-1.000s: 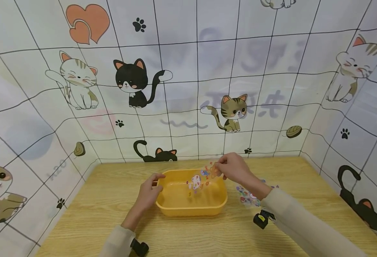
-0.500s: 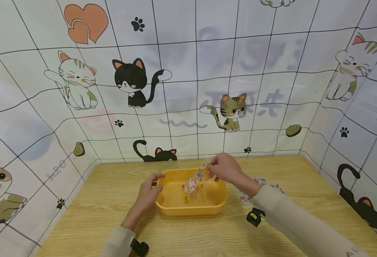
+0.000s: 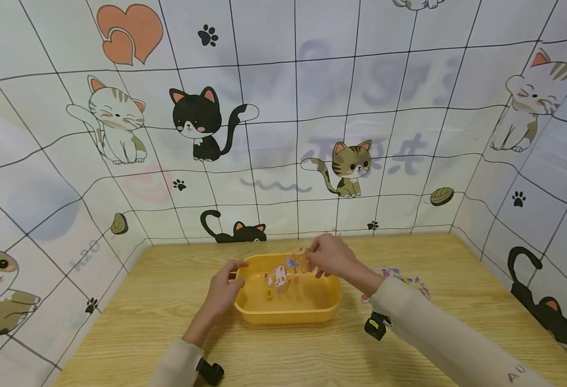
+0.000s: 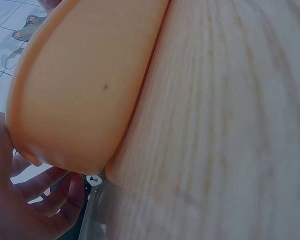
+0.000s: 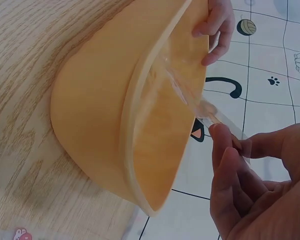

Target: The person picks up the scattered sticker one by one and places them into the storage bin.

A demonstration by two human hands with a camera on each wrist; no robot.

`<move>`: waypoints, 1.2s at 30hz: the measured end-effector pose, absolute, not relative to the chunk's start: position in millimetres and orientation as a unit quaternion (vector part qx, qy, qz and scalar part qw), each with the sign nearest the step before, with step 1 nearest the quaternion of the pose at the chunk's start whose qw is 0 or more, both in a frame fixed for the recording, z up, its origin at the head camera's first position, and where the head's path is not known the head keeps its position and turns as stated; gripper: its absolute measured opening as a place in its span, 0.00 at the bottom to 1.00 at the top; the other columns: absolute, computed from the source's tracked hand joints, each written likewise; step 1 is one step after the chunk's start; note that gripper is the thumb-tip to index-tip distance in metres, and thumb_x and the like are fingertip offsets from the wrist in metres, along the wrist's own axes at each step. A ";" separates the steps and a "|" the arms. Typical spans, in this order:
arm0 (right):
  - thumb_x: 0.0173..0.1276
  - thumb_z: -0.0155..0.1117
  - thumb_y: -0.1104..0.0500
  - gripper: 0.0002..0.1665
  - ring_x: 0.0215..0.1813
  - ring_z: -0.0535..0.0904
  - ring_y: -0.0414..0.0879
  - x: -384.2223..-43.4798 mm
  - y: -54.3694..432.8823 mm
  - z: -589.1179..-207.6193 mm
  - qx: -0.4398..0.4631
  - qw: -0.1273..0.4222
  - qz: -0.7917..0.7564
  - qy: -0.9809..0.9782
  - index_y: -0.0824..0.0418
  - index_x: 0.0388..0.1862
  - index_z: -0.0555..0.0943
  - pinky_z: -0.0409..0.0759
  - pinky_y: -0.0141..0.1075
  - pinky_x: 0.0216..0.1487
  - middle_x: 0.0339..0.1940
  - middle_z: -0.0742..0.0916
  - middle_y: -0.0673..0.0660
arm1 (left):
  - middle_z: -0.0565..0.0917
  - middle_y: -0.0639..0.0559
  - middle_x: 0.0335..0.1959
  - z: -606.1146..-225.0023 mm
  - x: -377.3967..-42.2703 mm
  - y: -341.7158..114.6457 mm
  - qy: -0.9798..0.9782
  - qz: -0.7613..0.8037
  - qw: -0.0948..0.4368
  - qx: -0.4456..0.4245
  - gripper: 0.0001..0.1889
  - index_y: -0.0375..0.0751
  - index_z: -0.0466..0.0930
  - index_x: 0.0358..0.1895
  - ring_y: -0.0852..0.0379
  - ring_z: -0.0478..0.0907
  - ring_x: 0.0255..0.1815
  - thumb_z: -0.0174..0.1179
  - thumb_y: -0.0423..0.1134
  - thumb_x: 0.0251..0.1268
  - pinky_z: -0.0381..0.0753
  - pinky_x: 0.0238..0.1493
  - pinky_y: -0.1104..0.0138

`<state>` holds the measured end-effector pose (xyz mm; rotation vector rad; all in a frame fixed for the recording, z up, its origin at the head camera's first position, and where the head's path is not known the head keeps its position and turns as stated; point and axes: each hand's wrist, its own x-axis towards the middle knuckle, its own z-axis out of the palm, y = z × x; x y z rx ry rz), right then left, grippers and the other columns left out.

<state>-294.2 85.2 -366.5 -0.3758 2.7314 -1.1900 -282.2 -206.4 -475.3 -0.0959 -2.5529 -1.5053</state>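
Observation:
A yellow plastic basin (image 3: 290,318) stands on the wooden table. At its left end, my left hand (image 3: 222,289) grips the rim; the left wrist view shows its fingers curled by the basin's end wall (image 4: 85,85). Above the basin's right half, my right hand (image 3: 334,258) pinches a clear sticker sheet (image 3: 279,276) by its edge between thumb and fingers. Small colourful cartoon prints dot the sheet, which slants down to the left into the basin's opening. Seen edge-on in the right wrist view, the transparent sheet (image 5: 182,95) reaches inside the wall.
More sticker sheets (image 3: 409,280) lie on the table right of the basin, partly covered by my right forearm. Behind and on both sides rise white walls (image 3: 273,134) with grid lines and cartoon cats. The wooden tabletop (image 3: 283,352) extends in front of the basin.
My right hand has moved left and slightly down, bringing the sticker sheet further over and into the basin. The left hand and the basin have stayed in place.

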 end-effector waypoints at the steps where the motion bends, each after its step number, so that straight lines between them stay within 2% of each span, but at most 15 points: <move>1: 0.74 0.61 0.58 0.11 0.26 0.88 0.53 -294.7 84.8 -366.3 -0.123 0.074 -0.393 0.908 0.61 0.34 0.86 0.84 0.40 0.26 0.29 0.91 0.54 | 0.81 0.42 0.63 -475.2 -282.2 -206.4 -0.857 -0.506 0.088 -0.032 0.20 0.42 0.81 0.59 0.44 0.81 0.56 0.55 0.28 0.65 0.85 0.51 0.56; 6: 0.75 0.58 0.59 0.11 0.24 0.88 0.51 -295.3 82.6 -367.2 -0.124 0.089 -0.385 0.910 0.61 0.36 0.85 0.85 0.40 0.26 0.29 0.92 0.54 | 0.81 0.42 0.63 -475.0 -282.0 -206.4 -0.857 -0.506 0.091 -0.033 0.20 0.42 0.81 0.59 0.44 0.81 0.55 0.55 0.29 0.64 0.85 0.50 0.57; 14: 0.74 0.57 0.60 0.22 0.23 0.89 0.51 -292.7 80.0 -369.4 -0.134 0.088 -0.364 0.917 0.61 0.20 0.86 0.85 0.42 0.25 0.21 0.90 0.52 | 0.82 0.42 0.63 -474.9 -282.3 -206.4 -0.858 -0.503 0.093 -0.035 0.20 0.43 0.81 0.59 0.44 0.81 0.56 0.56 0.29 0.65 0.85 0.51 0.56; 19: 0.72 0.56 0.60 0.23 0.21 0.88 0.50 -290.7 77.9 -371.0 -0.132 0.081 -0.348 0.924 0.62 0.16 0.84 0.84 0.41 0.24 0.16 0.88 0.52 | 0.82 0.43 0.63 -474.6 -281.9 -206.6 -0.859 -0.502 0.093 -0.034 0.19 0.43 0.82 0.58 0.44 0.81 0.56 0.56 0.28 0.65 0.85 0.51 0.56; 23: 0.72 0.57 0.59 0.23 0.20 0.86 0.49 -290.7 76.0 -371.7 -0.126 0.068 -0.337 0.931 0.60 0.16 0.85 0.78 0.36 0.18 0.14 0.87 0.52 | 0.82 0.42 0.63 -474.6 -281.4 -206.4 -0.859 -0.502 0.093 -0.035 0.19 0.42 0.81 0.59 0.44 0.80 0.56 0.56 0.28 0.65 0.85 0.51 0.56; 25: 0.71 0.57 0.59 0.22 0.20 0.85 0.49 -291.6 75.8 -372.5 -0.126 0.056 -0.338 0.931 0.59 0.17 0.85 0.70 0.33 0.15 0.14 0.87 0.52 | 0.82 0.42 0.63 -474.6 -281.4 -206.2 -0.859 -0.502 0.094 -0.035 0.19 0.42 0.81 0.59 0.44 0.81 0.56 0.56 0.28 0.65 0.85 0.51 0.56; 28: 0.71 0.57 0.59 0.20 0.20 0.84 0.51 -293.4 76.4 -373.1 -0.129 0.046 -0.344 0.929 0.58 0.20 0.88 0.61 0.31 0.15 0.16 0.87 0.51 | 0.82 0.43 0.63 -474.7 -281.6 -205.6 -0.860 -0.501 0.093 -0.034 0.19 0.42 0.81 0.59 0.44 0.80 0.55 0.56 0.28 0.65 0.85 0.52 0.56; 31: 0.72 0.58 0.62 0.14 0.20 0.84 0.53 -294.3 76.7 -374.0 -0.138 0.044 -0.353 0.924 0.61 0.32 0.90 0.63 0.30 0.15 0.21 0.89 0.52 | 0.81 0.43 0.63 -474.9 -281.8 -205.2 -0.861 -0.499 0.091 -0.030 0.20 0.43 0.81 0.59 0.45 0.80 0.56 0.55 0.29 0.65 0.84 0.52 0.56; 34: 0.73 0.58 0.63 0.11 0.19 0.84 0.51 -293.7 75.7 -374.8 -0.137 0.050 -0.360 0.921 0.67 0.45 0.86 0.65 0.30 0.16 0.23 0.88 0.54 | 0.81 0.43 0.64 -475.0 -281.6 -205.4 -0.861 -0.500 0.089 -0.028 0.20 0.43 0.81 0.59 0.44 0.80 0.57 0.55 0.29 0.65 0.84 0.52 0.55; 36: 0.74 0.59 0.64 0.11 0.18 0.83 0.51 -292.9 75.2 -375.2 -0.132 0.057 -0.368 0.919 0.67 0.50 0.82 0.66 0.30 0.16 0.23 0.87 0.57 | 0.81 0.43 0.64 -475.2 -281.6 -205.7 -0.861 -0.501 0.089 -0.027 0.20 0.43 0.81 0.59 0.44 0.80 0.57 0.55 0.29 0.65 0.85 0.52 0.55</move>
